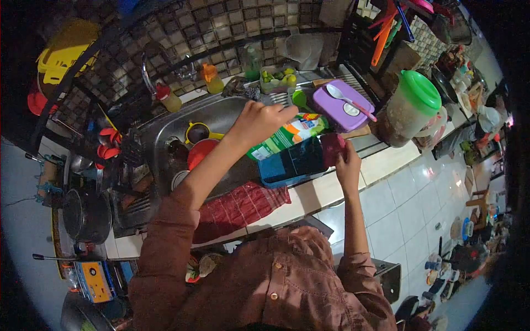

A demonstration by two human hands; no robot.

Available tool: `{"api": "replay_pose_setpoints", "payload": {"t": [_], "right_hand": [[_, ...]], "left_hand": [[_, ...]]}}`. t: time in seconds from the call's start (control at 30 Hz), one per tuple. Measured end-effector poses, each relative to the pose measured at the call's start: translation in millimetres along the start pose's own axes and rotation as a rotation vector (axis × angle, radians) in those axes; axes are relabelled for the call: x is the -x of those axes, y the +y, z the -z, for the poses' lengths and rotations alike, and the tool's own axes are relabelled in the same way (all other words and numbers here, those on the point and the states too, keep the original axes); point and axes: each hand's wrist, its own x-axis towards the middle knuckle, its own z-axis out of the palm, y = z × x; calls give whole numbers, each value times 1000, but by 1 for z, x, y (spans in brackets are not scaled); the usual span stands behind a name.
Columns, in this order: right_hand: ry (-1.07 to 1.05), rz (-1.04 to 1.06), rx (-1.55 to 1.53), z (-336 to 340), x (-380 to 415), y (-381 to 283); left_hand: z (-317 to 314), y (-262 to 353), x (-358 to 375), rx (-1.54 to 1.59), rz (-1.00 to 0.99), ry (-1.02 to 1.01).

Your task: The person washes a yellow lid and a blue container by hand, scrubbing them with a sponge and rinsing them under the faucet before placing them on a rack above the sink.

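Note:
My left hand (262, 119) is closed at the upper edge of a green soap refill pouch (285, 137) with white and orange print. The pouch slants over the back of a blue divided food container (291, 167) at the sink's right edge. My right hand (348, 164) pinches a dark pink, cup-like piece (331, 149) at the container's right end; its inside is hidden. Just behind lies a purple lidded box (341, 105), with a pink-handled spoon (350, 103) across its top.
The steel sink (160, 128) holds a red bowl (203, 153) and a yellow-handled strainer (197, 133). A red checked cloth (241, 209) hangs over the front edge. A green-lidded jug (410, 107) stands to the right. Soap bottles (212, 78) and a tub of limes (278, 81) line the back.

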Motion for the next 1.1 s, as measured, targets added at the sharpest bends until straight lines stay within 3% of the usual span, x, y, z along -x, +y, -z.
{"api": "replay_pose_setpoints", "payload": {"t": [0.33,0.43,0.53,0.6,0.67,0.73,0.8,0.83,0.87,0.93,0.97,1.0,1.07,1.1], "right_hand": [[44,-64,-183,-3,-4,-7],[56,22,-144,-8,-7,0],[25,7,-228,-16,-10,2],[-40,-12,-211,-22,-13,15],[-48,-13,-254,-32,-14,31],[-6,32,-252,-40,-17,40],[-60,0,-295,-41,-17,27],[-86,-7,-320,-44,-18,34],[-122,-57,-414,-49,-19,37],[-136,-73,-357,-51,-18,26],[-156,-63,-364,-54,-19,27],[-195,-62,-397,-55,-21,29],[-235,-57,-431,-59,-25,26],[-226,-68,-375,-59,-26,23]], "left_hand": [[-11,-17,40,9,141,169],[-3,-8,60,278,369,416],[5,-2,82,410,535,557],[2,-3,114,334,658,545],[5,-4,144,475,1023,548],[18,-3,172,550,1058,713],[44,6,188,885,1209,1184],[56,8,221,675,1360,1044],[63,7,245,631,1377,1073],[75,8,281,663,1535,1430],[83,10,291,394,1607,1481],[86,8,318,379,1610,1494],[89,0,385,91,1579,1215],[98,-1,388,87,1581,1218]]}}
